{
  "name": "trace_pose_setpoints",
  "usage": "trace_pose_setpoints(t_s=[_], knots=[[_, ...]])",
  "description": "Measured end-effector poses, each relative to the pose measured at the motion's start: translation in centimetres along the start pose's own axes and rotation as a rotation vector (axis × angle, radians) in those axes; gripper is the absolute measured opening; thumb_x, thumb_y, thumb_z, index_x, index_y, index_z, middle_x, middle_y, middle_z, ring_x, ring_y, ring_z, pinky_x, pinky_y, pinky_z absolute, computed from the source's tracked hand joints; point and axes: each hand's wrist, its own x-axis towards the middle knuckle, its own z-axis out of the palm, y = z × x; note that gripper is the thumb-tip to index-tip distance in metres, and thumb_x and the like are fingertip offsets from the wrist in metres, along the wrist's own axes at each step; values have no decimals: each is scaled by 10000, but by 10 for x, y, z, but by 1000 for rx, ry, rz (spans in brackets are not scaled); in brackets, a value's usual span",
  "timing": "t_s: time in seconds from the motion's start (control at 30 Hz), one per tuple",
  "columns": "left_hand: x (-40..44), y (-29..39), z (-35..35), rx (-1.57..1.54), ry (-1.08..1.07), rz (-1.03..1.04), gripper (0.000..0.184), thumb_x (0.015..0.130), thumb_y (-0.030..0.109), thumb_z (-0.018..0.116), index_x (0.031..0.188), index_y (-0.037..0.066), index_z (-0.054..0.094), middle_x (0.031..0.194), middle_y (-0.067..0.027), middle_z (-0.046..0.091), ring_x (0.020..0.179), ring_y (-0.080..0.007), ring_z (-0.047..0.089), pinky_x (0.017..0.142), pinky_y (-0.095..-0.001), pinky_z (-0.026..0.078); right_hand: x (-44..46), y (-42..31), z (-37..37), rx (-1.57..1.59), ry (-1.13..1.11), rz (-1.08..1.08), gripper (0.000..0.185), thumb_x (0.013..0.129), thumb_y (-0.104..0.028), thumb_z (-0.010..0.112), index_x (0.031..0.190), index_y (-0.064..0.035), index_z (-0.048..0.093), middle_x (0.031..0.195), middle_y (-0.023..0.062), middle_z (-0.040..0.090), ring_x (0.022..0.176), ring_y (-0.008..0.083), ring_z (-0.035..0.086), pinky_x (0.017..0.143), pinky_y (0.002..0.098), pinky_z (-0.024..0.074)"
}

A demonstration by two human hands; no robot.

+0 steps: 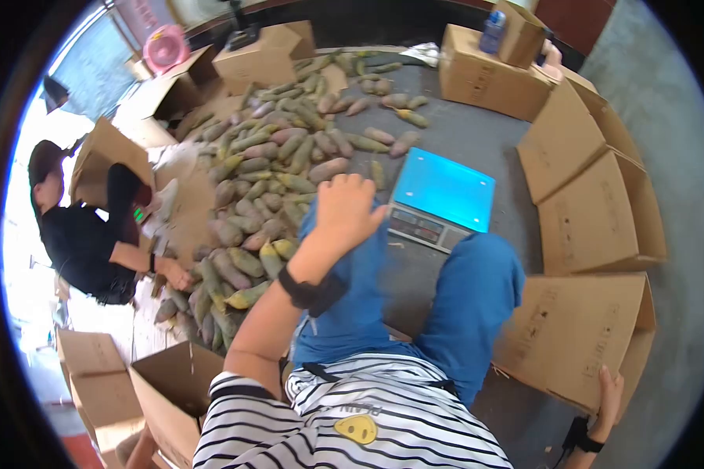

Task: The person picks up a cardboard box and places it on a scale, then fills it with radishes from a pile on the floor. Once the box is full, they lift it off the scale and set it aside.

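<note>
My left hand (346, 209) lies on my left knee, fingers stretched out over the blue trousers, holding nothing. At lower right, my right hand (610, 391) grips the edge of a cardboard box (567, 332) lying on the floor beside my right knee. Part of that hand's grip is hidden by the box's edge. A digital scale (443, 191) with a bright blue platform sits on the floor just beyond my knees; nothing lies on it. Left of the scale spreads a large heap of long green, yellowish and purplish-brown produce (278, 156), which reaches close to my left knee.
A co-worker in black (86, 242) sits at left, one hand on the heap. Open boxes (594, 211) line the right side; another open box (176, 391) stands at lower left, near another person's arm. A bottle (493, 31) and a pink fan (166, 48) are farther back.
</note>
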Motion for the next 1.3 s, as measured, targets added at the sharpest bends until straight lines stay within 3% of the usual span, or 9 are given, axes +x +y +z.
trace_pose_setpoints(t_s=[0.33,0.57,0.67,0.73,0.77,0.83,0.93,1.1,1.3], knots=[[-5,-9,-12,-16,14,9,363,740,317,684,973,48,612,987,-99,592,980,-278,539,822,-387,407,-43,-68,29,211,128,-22,379,888,-224,576,1100,89,561,992,97,627,864,146,577,770,274,454],[-5,-10,-8,-47,133,55,308,725,306,693,877,51,613,926,-94,582,939,-266,534,804,-393,394,-52,-136,69,-1,119,-153,276,876,-195,596,971,64,606,884,54,623,805,113,551,692,265,437],[-6,-9,-8,-58,113,43,308,726,305,693,878,50,612,925,-91,579,937,-264,532,815,-388,393,-36,-162,85,-157,57,-316,225,857,-161,597,919,55,609,840,90,632,754,158,572,663,289,429],[-5,-6,-8,-67,144,71,306,725,302,692,872,46,610,906,-90,576,932,-263,531,814,-388,393,-14,-177,92,-469,-21,-718,198,813,-114,615,913,56,604,795,143,610,700,262,566,630,332,422],[-4,-4,-10,-68,145,68,306,725,302,692,872,46,610,906,-90,576,932,-263,531,814,-388,393,0,-183,95,-471,-23,-720,198,813,-114,615,913,56,604,795,143,610,700,262,566,630,332,422],[-3,0,-13,-67,28,31,346,745,296,686,960,35,613,1002,-98,586,989,-276,534,848,-386,398,29,-196,102,-748,-70,-1013,182,781,-120,641,840,45,593,735,164,551,678,345,515,605,381,408],[0,4,-13,-77,-15,28,340,739,289,691,947,31,612,990,-99,589,982,-274,535,850,-387,399,69,-208,129,-879,-88,-1222,194,772,-155,657,756,16,567,683,140,505,649,336,500,591,408,395],[-1,3,-12,-77,16,28,336,734,282,695,938,28,612,970,-99,590,974,-270,535,847,-388,401,131,-238,184,-812,-81,-1288,245,776,-210,671,745,3,553,729,135,510,705,316,523,623,414,420],[-3,-6,-10,-96,48,7,327,727,273,701,923,28,610,941,-96,588,954,-269,541,829,-390,407,192,-263,210,-636,124,-1247,284,808,-280,659,900,-31,561,836,146,570,840,326,550,700,394,447]])
